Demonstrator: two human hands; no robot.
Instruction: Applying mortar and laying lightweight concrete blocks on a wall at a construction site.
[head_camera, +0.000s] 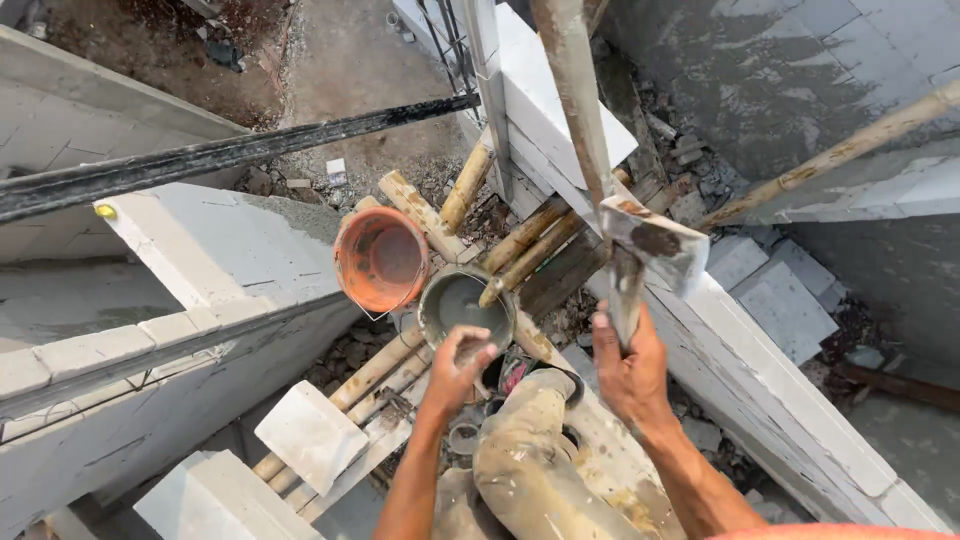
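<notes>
- The right hand (630, 365) is closed round the handle of a mortar-smeared trowel (650, 250), blade raised up and to the right of the grey mortar bucket (465, 305); wet mortar could slide off the tilted blade and fall into the gap below
- The left hand (455, 365) sits at the near rim of the grey mortar bucket, fingers curled; whether it grips the rim or only touches it, I cannot tell
- That bucket rests on round bamboo poles (420, 215), which are uneven and gapped, so a pull on the rim could likely tip or roll it
- An orange bucket (380, 258), scuffed and crusted inside, stands just left of the grey mortar bucket, also on the poles, and could be knocked off
- The person's legs in mortar-stained trousers (535, 450) sit just below the grey bucket on the same poles; footing looks narrow
- Pale, flat-faced concrete blocks (310, 435) lie below and left of the grey bucket; one loose block could slip
</notes>
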